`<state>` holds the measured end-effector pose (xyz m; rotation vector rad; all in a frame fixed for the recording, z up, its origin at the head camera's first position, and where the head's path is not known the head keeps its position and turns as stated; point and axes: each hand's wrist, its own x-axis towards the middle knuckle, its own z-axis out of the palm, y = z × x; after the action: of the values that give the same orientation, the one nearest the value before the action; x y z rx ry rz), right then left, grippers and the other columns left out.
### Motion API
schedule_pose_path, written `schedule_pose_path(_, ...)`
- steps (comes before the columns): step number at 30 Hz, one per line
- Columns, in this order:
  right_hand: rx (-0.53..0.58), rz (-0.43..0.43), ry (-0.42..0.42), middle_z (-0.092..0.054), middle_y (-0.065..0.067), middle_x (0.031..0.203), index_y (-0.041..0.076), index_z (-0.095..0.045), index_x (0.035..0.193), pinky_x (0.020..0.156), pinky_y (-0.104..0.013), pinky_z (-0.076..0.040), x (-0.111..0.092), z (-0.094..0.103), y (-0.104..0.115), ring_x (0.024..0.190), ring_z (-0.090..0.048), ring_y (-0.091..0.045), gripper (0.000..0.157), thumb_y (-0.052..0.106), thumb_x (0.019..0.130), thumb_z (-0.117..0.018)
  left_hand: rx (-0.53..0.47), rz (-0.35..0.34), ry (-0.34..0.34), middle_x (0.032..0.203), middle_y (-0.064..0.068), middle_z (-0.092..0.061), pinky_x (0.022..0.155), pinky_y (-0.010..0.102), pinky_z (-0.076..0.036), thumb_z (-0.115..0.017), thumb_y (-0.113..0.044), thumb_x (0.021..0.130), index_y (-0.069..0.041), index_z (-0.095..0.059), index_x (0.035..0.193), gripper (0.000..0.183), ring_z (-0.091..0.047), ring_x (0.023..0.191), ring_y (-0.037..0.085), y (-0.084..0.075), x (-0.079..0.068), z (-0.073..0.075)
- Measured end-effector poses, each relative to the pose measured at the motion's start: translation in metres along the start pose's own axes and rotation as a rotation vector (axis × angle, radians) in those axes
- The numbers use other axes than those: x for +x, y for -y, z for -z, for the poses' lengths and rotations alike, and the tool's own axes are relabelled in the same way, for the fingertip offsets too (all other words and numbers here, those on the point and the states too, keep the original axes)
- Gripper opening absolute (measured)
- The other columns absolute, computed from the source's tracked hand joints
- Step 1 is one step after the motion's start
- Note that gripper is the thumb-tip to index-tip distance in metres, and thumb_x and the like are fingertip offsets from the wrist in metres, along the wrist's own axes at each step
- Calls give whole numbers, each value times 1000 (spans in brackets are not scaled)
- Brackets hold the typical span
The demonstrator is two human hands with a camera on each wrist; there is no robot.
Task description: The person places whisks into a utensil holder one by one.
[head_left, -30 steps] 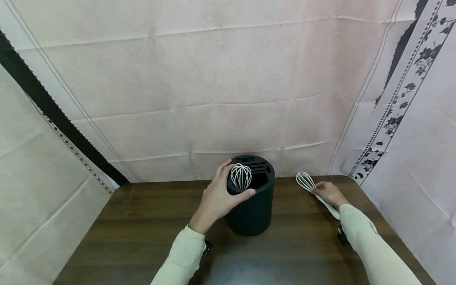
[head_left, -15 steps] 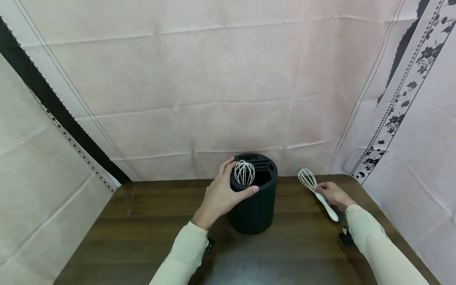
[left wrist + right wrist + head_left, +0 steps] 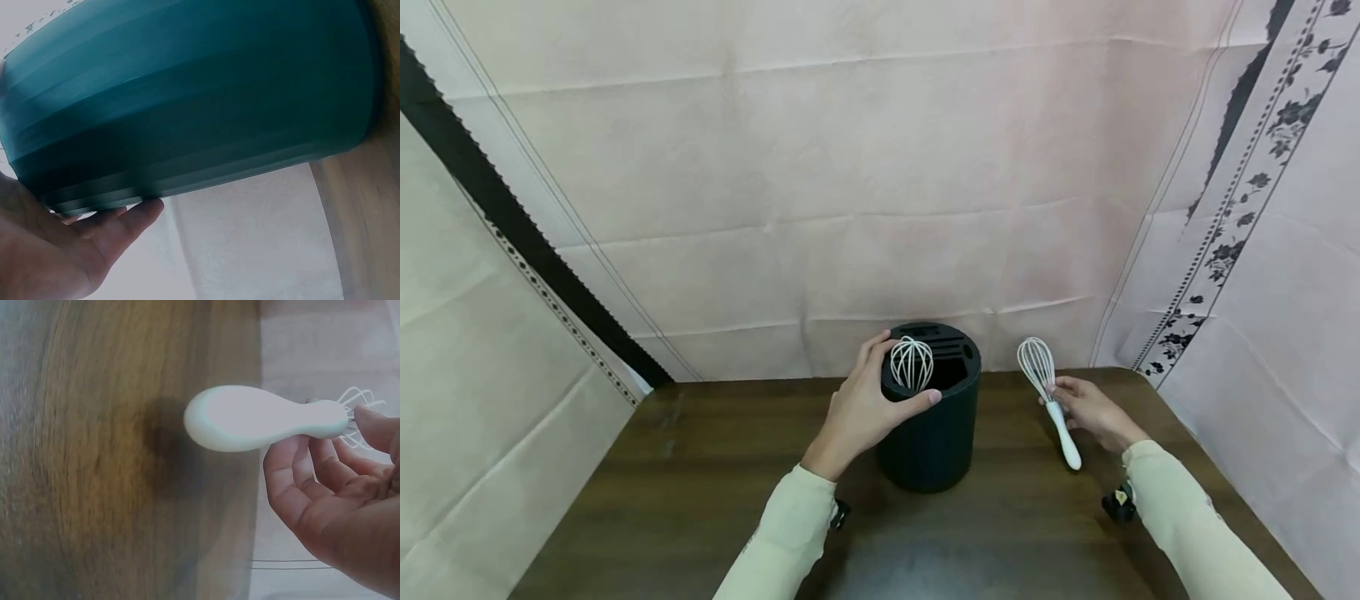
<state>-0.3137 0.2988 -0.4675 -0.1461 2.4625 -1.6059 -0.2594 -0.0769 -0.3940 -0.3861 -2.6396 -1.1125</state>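
In the lower middle of the frame, my left hand (image 3: pixel 861 418) curls round the rim of the dark green holder (image 3: pixel 928 446), where a first whisk (image 3: pixel 912 364) stands wires up. At lower right, a second whisk (image 3: pixel 1063 435), steeper than a moment ago and seemingly clear of the bench (image 3: pixel 737 475), is pinched near its wires' base by my right hand (image 3: pixel 1093 410), which I judge now carries it.

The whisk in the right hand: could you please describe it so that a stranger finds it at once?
On the brown table stands a dark green container. To its right, the right hand holds this white whisk, wires up, handle down. Unlike the other whisk, inside the container with only wires showing, this one's handle is visible.
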Motion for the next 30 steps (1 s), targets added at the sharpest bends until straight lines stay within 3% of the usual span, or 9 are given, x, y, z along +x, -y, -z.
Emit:
schedule_pose_path(6, 18, 76, -6, -61, -17, 127, -7, -39, 142, 78, -33, -53, -15, 5, 12, 101, -59, -11, 50, 29, 108, -42, -15, -17, -1, 156, -24, -23, 97, 72, -38, -68, -77, 72, -37, -35, 150, 94, -52, 129, 24, -4, 5, 0)
schedule_pose_path(10, 8, 140, 10, -60, -19, 130, -7, -38, 144, 84, -36, -55, -21, 4, 21, 104, -59, -5, 52, 30, 108, -44, -16, -10, -3, 156, -23, -23, 97, 73, -37, -69, -76, 73, -36, -34, 151, 94, -53, 128, 23, -2, 3, 0)
schedule_pose_path(15, 6, 185, -19, -59, -23, 131, -8, -37, 145, 87, -37, -55, -27, -1, 34, 106, -61, -10, 55, 31, 106, -48, -13, -8, -1, 156, -22, -23, 96, 72, -39, -68, -77, 73, -36, -34, 151, 94, -53, 128, 23, 0, 1, -1)
schedule_pose_path(24, 20, 239, -63, -61, -16, 127, -6, -38, 145, 86, -34, -55, -40, -13, 66, 104, -63, -17, 60, 33, 103, -55, -13, -13, -2, 157, -21, -23, 97, 73, -37, -68, -76, 74, -36, -34, 151, 93, -51, 130, 23, 0, -1, 1)
schedule_pose_path(30, -11, 266, -110, -59, -17, 126, -4, -41, 145, 88, -35, -54, -52, -23, 85, 100, -64, -13, 60, 35, 102, -56, -22, -15, 3, 158, -20, -22, 96, 72, -38, -68, -76, 74, -35, -34, 151, 94, -51, 130, 23, 1, -5, 1)
